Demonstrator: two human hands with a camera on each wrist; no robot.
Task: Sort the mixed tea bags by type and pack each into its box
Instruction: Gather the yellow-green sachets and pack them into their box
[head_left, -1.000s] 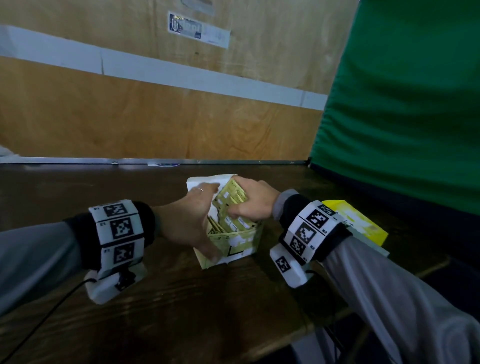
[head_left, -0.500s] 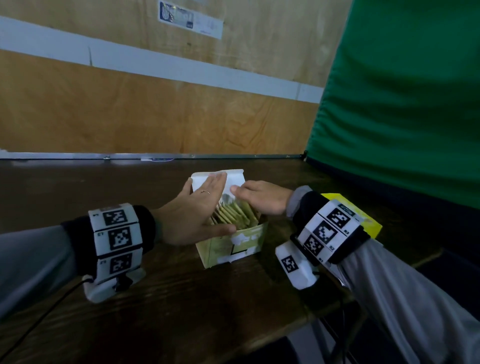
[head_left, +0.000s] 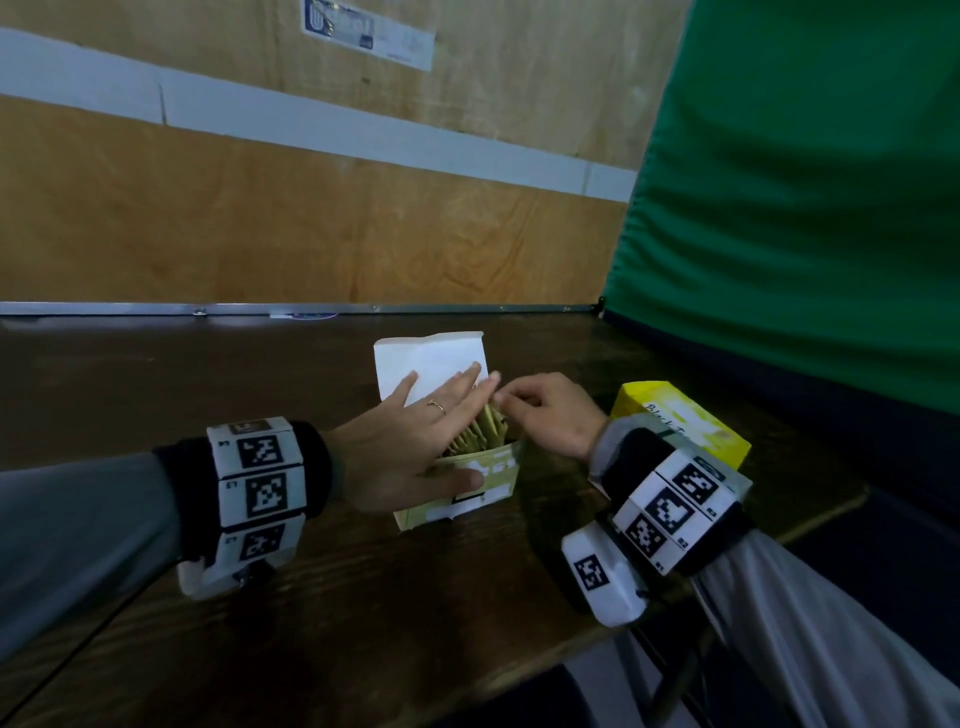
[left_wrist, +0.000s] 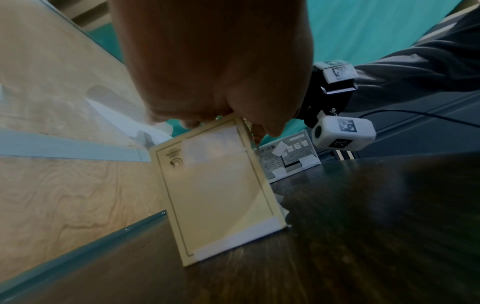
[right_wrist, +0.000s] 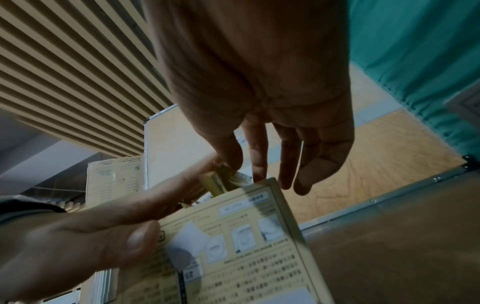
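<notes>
An olive-green tea box stands upright mid-table with its white lid flap raised behind. Several green tea bags stand packed inside. My left hand lies over the box top with straight fingers across the bags and its thumb flat on the printed front face. My right hand hovers at the box's right rim, fingers hanging relaxed, tips touching the rim and bags, holding nothing. The left wrist view shows the box's plain side under my palm.
A yellow tea box lies on the table just right of my right wrist. A plywood wall closes the back and a green curtain the right. The dark wooden table's front edge runs close to me.
The bundle of green tea bags my right hand was pushing in now sits inside the box. My right hand has let go and drawn to the rim; my left fingers flattened over the bags.
</notes>
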